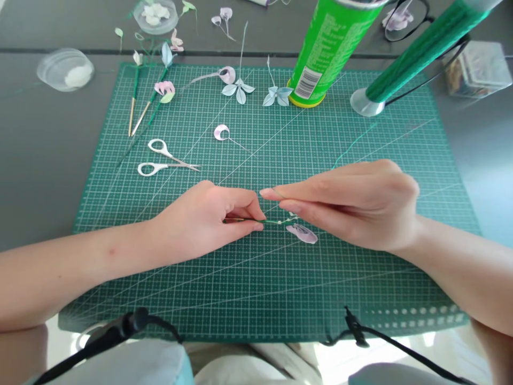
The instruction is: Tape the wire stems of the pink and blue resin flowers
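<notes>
My left hand [216, 211] is closed in a pinch on a thin green flower stem [273, 221], which points to the right over the mat. Small white buds [294, 216] sit near the stem's far end, and a lilac petal [302, 233] hangs just below it. My right hand [352, 206] is closed, thumb and forefinger pinching a fine thread just above the stem. From behind that hand a green thread [350, 145] trails up and right across the mat. The stem's lower end is hidden inside my left hand.
Beneath lies a green cutting mat [240, 289]. White-handled scissors [168, 160], a lilac loop petal [222, 132] and blue leaf sprigs [239, 91] rest on it. Behind stand a green can [332, 51] and a green thread-wound tube [420, 53]. Wrapped flower stems [135, 91] lie back left.
</notes>
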Demonstrator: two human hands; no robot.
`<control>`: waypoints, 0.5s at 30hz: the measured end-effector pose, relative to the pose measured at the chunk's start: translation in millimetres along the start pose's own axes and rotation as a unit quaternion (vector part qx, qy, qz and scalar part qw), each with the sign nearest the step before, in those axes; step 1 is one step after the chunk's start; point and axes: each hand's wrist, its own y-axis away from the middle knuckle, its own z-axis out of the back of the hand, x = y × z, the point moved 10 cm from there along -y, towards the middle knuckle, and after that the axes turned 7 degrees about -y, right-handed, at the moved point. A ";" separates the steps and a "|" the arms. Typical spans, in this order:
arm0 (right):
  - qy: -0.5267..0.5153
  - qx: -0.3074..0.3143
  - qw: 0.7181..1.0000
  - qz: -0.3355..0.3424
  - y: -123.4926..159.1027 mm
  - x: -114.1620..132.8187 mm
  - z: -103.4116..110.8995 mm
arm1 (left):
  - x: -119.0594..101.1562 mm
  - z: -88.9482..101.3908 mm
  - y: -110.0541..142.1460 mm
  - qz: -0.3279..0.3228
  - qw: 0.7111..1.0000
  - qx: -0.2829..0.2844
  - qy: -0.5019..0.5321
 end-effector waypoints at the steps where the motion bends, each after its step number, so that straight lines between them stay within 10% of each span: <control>1: 0.000 -0.009 1.000 -0.022 -0.5 -4.2 1.1 | 0.1 -0.5 0.7 -0.004 1.000 0.001 -0.008; 15: 0.023 -0.026 0.991 -0.130 -7.4 -36.3 2.7 | -1.4 3.9 4.3 -0.023 0.999 -0.029 0.003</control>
